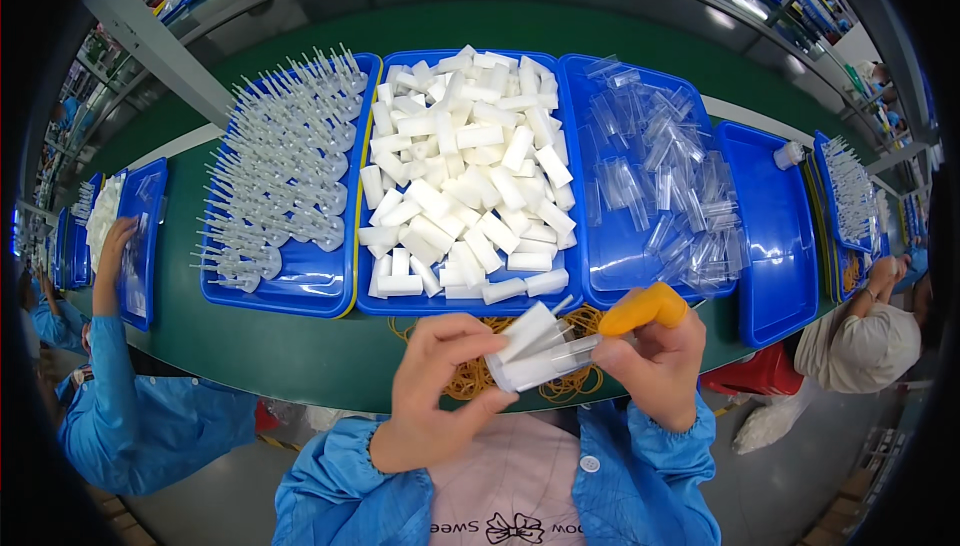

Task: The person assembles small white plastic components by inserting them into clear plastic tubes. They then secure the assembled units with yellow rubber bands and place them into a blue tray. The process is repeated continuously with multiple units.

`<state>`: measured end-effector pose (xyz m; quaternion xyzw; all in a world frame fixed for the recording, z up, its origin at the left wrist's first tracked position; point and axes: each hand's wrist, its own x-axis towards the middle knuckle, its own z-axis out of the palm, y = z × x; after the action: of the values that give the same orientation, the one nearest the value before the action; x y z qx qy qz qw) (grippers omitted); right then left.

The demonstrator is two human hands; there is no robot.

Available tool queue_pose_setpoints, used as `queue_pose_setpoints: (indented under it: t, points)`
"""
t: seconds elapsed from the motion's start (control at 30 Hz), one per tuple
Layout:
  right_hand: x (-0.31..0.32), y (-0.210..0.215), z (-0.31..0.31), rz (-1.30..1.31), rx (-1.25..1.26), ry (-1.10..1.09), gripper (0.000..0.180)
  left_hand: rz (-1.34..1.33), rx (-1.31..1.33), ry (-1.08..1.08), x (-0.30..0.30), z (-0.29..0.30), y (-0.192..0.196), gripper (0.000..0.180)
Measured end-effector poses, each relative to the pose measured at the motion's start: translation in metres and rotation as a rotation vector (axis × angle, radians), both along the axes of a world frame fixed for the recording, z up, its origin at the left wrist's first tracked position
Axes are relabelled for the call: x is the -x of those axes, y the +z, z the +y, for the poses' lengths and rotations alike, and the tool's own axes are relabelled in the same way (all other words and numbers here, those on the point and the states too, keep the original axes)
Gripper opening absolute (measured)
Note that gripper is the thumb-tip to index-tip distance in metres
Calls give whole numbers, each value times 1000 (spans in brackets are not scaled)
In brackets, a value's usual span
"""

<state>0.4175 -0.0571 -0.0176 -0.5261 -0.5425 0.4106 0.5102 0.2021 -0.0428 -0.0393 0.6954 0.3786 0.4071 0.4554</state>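
My left hand [435, 386] is closed, thumb and fingers pinching a white foam block [527, 334] and a translucent white part [512, 374] with a rounded end. Thin prongs show beside the block. My right hand [657, 361] wears an orange finger cot [645, 309] on one finger. It pinches the right end of a clear plastic tube [572, 354], which reaches to the pieces in my left hand. How the tube and the translucent part fit together is blurred. Tan rubber bands [470, 378] lie on the table under my hands.
Ahead stand blue trays: pronged translucent parts [290, 156] at left, white foam blocks [465, 176] in the middle, clear tubes [665, 181] at right. Another blue tray [765, 246] sits farther right. Co-workers in blue sleeves [125, 396] work on both sides of the green table [300, 346].
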Motion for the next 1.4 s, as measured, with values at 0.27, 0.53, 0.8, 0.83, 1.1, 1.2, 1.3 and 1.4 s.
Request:
queue_pose_setpoints:
  t: [0.27,0.53,0.8,0.83,1.1,1.2,1.3,1.4]
  points:
    - [4,8,-1,232,97,54,20,-403,307,-29,2,5,-21,34]
    - [3,-6,2,-9,-127,-68,22,-554,402,-81,6,11,-26,41]
    - [10,-11,-1,-28,-153,35,21,-573,380,-108,4,7,-24,40]
    - [13,-14,-3,-31,-154,44,21,-562,377,-117,4,6,-24,40]
    - [24,-25,-9,82,-61,-38,22,-569,442,-113,2,4,-30,39]
    - [7,-16,2,-23,-29,110,24,-630,545,-122,3,8,-28,39]
    - [-22,-8,24,-51,-10,6,27,-640,574,-100,6,8,-27,38]
    - [-54,-21,54,-712,-137,-280,37,-665,522,-131,5,12,-25,37]
